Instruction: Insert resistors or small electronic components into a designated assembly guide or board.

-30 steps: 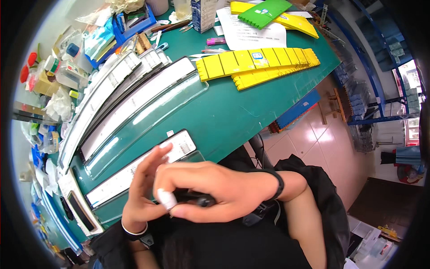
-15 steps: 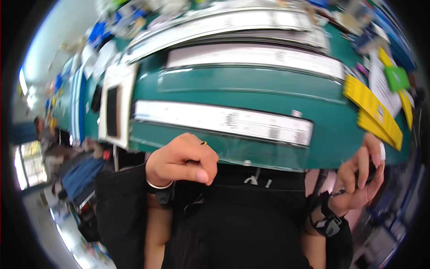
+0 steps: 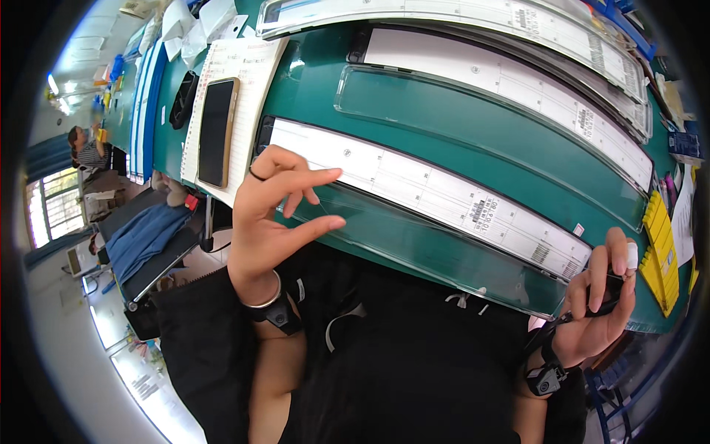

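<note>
My left hand (image 3: pixel 276 209) hovers at the left end of a long white printed strip (image 3: pixel 399 177). Its thumb and forefinger are apart with nothing between them. The strip lies in a long, clear plastic case whose transparent lid (image 3: pixel 436 259) is folded out towards me along the table edge. At the strip's right end my right hand (image 3: pixel 600 296) has its fingers curled around a small black object (image 3: pixel 611 290) that I cannot make out. Something white covers one fingertip there. A dark band circles each wrist.
Further back lie a second clear case with a white strip (image 3: pixel 532 92) and stacked cases (image 3: pixel 473 13). At left, a phone (image 3: pixel 219 133) rests on a lined notebook (image 3: pixel 268 74); blue folders (image 3: pixel 151 111) stand beyond. Yellow holders (image 3: pixel 660 255) lie at right. Another person (image 3: pixel 87 146) sits far left.
My left hand has opened from a loose fist, with thumb and forefinger now spread. The view has turned, so the cases slant down to the right. My right hand keeps its grip.
</note>
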A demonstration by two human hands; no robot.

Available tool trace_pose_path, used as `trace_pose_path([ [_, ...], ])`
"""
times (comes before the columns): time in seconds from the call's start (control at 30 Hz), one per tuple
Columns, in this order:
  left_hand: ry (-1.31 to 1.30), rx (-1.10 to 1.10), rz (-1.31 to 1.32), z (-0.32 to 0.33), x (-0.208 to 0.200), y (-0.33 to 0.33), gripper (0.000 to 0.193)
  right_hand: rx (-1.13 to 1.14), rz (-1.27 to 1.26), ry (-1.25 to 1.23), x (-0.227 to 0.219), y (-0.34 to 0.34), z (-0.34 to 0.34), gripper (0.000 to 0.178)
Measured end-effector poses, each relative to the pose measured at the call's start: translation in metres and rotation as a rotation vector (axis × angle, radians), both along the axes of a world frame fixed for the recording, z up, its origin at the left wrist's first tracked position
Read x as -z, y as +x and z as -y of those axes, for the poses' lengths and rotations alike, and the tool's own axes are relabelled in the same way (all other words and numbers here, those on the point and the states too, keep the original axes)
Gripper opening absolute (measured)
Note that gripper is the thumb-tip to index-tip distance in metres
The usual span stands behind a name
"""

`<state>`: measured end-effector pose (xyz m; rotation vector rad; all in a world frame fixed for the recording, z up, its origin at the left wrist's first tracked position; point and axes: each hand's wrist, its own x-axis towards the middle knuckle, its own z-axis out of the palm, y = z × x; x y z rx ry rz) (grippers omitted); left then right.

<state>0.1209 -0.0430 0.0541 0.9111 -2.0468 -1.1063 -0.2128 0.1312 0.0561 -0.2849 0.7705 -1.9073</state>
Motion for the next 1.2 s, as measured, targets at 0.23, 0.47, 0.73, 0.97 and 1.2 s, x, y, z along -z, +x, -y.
trace_pose_path([
  [0.23, -0.021, -0.027, 0.283, 0.011, 0.006, -0.001, 0.033, 0.031, -0.110, 0.001, 0.003, 0.003, 0.006, 0.029],
  [0.47, -0.222, -0.413, 0.084, 0.018, 0.018, 0.004, 0.028, 0.022, -0.081, 0.016, 0.002, 0.008, 0.008, 0.032],
  [0.73, -0.228, -0.813, 0.071, 0.021, 0.035, 0.014, 0.015, -0.144, -0.148, 0.133, 0.006, 0.026, 0.013, 0.034],
  [0.97, -0.252, -0.800, 0.012, 0.033, 0.045, 0.022, 0.014, -0.216, -0.064, 0.229, 0.005, 0.033, 0.011, 0.035],
  [1.2, -0.424, -0.760, 0.122, 0.040, 0.046, 0.030, 0.016, -0.303, -0.074, 0.335, 0.006, 0.041, 0.019, 0.038],
])
